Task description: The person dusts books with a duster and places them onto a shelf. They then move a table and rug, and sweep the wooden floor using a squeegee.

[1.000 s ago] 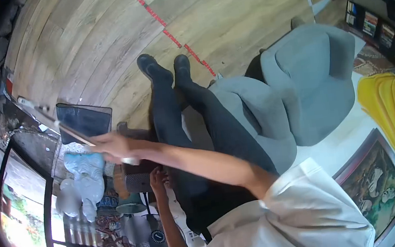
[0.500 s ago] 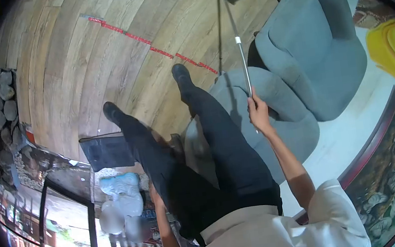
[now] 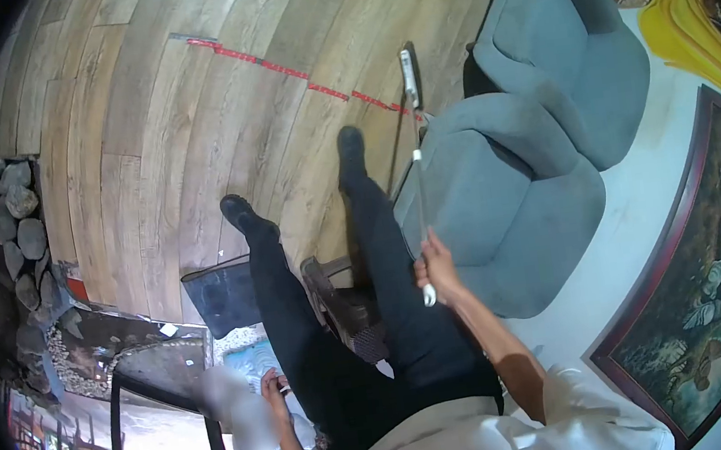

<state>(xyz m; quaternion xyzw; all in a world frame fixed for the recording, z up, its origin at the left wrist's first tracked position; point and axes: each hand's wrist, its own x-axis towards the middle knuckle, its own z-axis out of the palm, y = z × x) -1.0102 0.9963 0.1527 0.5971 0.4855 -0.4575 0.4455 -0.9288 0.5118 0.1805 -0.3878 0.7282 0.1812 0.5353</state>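
Observation:
My right hand (image 3: 440, 271) is wrapped round the handle of a long thin pole (image 3: 421, 195), just above its white end. At the pole's far end is a narrow white and dark head (image 3: 411, 79), over the wooden floor near the red-marked line (image 3: 326, 92). The pole passes beside the front grey armchair (image 3: 473, 184). My left hand (image 3: 275, 390) hangs low by my left thigh, its fingers loosely bent and apart, with nothing visible in them. Near it are a pale blue object (image 3: 251, 361) and a blurred whitish shape.
A dark mat (image 3: 222, 296) lies beside my left foot. Grey stones (image 3: 20, 202) border the floor at the left. Behind me to the right are a second grey armchair (image 3: 568, 46), a framed picture (image 3: 708, 272) and yellow cloth (image 3: 693, 36). A dark-framed glass door (image 3: 121, 434) stands lower left.
The pole has swung from the left over to the right, then its head has come back nearer my feet. My legs have spread apart and the view has turned.

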